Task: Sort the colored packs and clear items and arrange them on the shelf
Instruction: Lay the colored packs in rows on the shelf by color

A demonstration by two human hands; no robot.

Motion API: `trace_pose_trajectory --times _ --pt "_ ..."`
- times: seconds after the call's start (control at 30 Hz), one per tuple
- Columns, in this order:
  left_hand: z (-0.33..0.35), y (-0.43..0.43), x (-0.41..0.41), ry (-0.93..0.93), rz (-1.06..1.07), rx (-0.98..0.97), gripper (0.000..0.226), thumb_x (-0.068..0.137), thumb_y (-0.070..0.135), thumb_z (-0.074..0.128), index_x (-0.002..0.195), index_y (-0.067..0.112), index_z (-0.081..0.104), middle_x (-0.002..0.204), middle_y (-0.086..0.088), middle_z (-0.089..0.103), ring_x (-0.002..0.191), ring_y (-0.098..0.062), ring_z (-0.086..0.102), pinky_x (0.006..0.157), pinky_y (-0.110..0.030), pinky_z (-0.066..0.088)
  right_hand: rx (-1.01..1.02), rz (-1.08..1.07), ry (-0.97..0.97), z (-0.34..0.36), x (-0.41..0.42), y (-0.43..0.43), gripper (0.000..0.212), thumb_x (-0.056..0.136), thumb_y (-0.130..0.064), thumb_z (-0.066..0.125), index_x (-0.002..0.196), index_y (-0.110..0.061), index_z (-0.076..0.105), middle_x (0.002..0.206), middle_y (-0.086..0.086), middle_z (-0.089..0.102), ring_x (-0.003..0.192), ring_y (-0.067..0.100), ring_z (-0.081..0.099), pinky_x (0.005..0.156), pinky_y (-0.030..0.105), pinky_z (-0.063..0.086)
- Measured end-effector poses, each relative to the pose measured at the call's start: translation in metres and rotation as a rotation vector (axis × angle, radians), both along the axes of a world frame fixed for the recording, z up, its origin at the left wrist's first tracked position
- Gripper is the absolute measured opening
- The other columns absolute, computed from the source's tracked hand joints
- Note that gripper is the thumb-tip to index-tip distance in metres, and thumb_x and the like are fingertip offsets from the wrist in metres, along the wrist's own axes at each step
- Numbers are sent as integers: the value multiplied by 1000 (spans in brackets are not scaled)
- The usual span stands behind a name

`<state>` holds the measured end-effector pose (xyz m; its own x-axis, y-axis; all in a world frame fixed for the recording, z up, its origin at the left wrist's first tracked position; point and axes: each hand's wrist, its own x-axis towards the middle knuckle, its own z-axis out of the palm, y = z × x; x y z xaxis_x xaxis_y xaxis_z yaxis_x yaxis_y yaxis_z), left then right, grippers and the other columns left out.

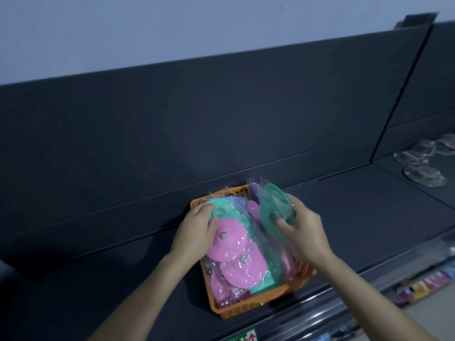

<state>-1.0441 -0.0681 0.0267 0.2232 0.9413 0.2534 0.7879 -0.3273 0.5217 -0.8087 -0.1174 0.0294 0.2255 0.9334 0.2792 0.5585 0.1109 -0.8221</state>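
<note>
Right hand (pixel 302 230) grips a green pack (pixel 273 203), with the fingers curled round its lower edge, and holds it tilted above the far right corner of the basket (pixel 246 308). Left hand (pixel 197 230) lies with bent fingers on the top of the pile, at the place where a second green pack (pixel 221 207) meets a pink pack (pixel 226 239); whether it pinches one of them cannot be told.

The basket is orange plastic with small holes in its walls, and it stands on the dark shelf (pixel 98 279), close to the dark back panel (pixel 197 119). It is full of round flat discs, pink, green and some purple, each in a thin shiny wrap that wrinkles. The clear items (pixel 423 173), round and glassy, lie well apart on the right part of the shelf. Small packets (pixel 430 281) of many colours show blurred on a lower level at the right.
</note>
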Motion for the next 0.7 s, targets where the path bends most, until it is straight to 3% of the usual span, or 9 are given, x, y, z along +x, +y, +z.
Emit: trace_pose_trajectory --times 0.13,0.23,0.33,0.47,0.6,0.7 --pt "7 26 3 48 67 -172 45 91 30 54 130 10 47 126 -13 53 110 -26 54 89 -31 45 92 -36 126 16 -10 -2 45 78 -21 72 110 -48 56 91 -38 63 83 -14 61 66 4 45" --pt "9 37 7 78 71 -221 48 85 34 64 123 10 48 117 -10 54 100 -24 54 79 -27 42 113 -76 191 18 -14 -1 39 78 -18 71 107 -42 60 90 -29 67 81 -6 64 70 16 53" --pt "15 45 9 -22 128 -244 42 73 30 75 105 11 55 101 -3 55 85 -18 52 70 -23 38 101 -94 278 14 -15 -1 31 80 -13 70 103 -32 64 88 -20 71 78 1 68 70 31 58" --pt "16 47 5 -292 106 -403 30 68 22 81 70 15 52 72 4 55 62 -12 48 54 -25 35 88 -98 342 10 -18 -2 28 81 -12 69 100 -32 65 87 -18 71 78 4 69 68 30 59" --pt "20 46 4 -337 31 -300 22 78 17 70 69 13 51 66 4 51 62 -12 45 57 -28 36 105 -96 379 10 -19 0 28 81 -11 69 104 -27 66 89 -12 72 79 7 70 70 37 59" --pt "29 49 8 -479 53 -216 22 83 14 64 69 15 47 65 4 46 59 -10 38 56 -28 32 133 -99 426 13 -19 2 29 82 -10 68 106 -26 66 89 -8 73 79 11 71 69 39 60"
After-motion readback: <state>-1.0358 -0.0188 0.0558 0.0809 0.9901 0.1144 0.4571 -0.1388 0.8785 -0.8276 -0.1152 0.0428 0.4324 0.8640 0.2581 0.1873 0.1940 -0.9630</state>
